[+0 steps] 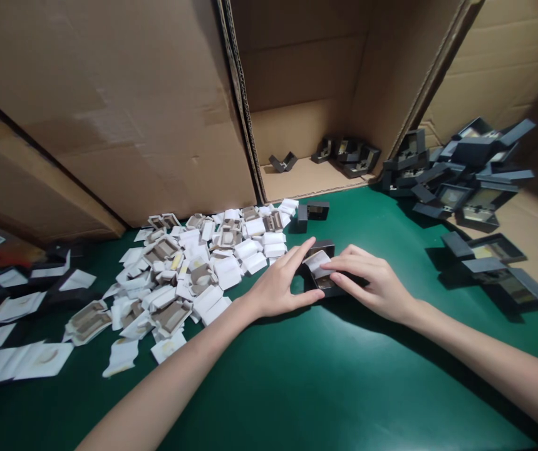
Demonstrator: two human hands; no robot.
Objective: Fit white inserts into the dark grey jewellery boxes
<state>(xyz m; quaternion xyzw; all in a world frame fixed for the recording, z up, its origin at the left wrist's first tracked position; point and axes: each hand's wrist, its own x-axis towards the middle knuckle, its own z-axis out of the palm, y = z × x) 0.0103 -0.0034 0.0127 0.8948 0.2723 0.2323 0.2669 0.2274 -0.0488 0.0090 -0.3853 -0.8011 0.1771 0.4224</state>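
A small open black box (321, 248) lies on the green table, between both hands. My left hand (284, 283) grips its left side, thumb at the near edge and fingers toward the lid. A white insert piece (318, 263) is tilted up inside the box. My right hand (374, 282) pinches that piece between thumb and fingers from the right. The bottom of the box is partly hidden by the right fingers. Just left of the hands spreads a heap of white and grey inserts (227, 273).
An open cardboard box (301, 178) at the back holds several black boxes. Many open black boxes (478, 150) are piled at the right. Another black box (317, 210) stands behind the hands. Black boxes with white inserts (19, 307) lie far left.
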